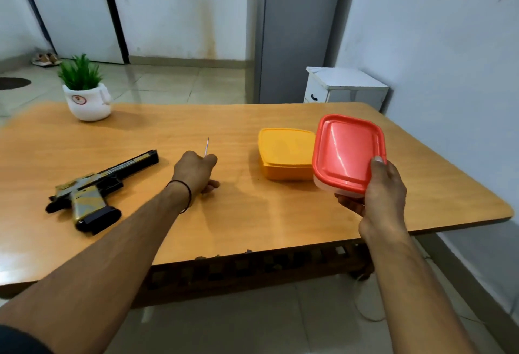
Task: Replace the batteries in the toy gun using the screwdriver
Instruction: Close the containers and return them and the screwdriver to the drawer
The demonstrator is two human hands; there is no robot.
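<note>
L hand (196, 171) is over the mid table (252, 218), fingers curled in a fist round a thin screwdriver (206, 147), w/ the shaft poking up past the knuckles. The toy gun (98, 185) lies flat on the table, left of that hand & apart from it. R hand (384, 193) grips a red-lidded box (348, 154), tilted, thumb on the lid rim, fingers curled underneath. It's held right by a yellow box (283, 154) that sits on the tabletop. Potted plant (85, 98) at far-left corner.
</note>
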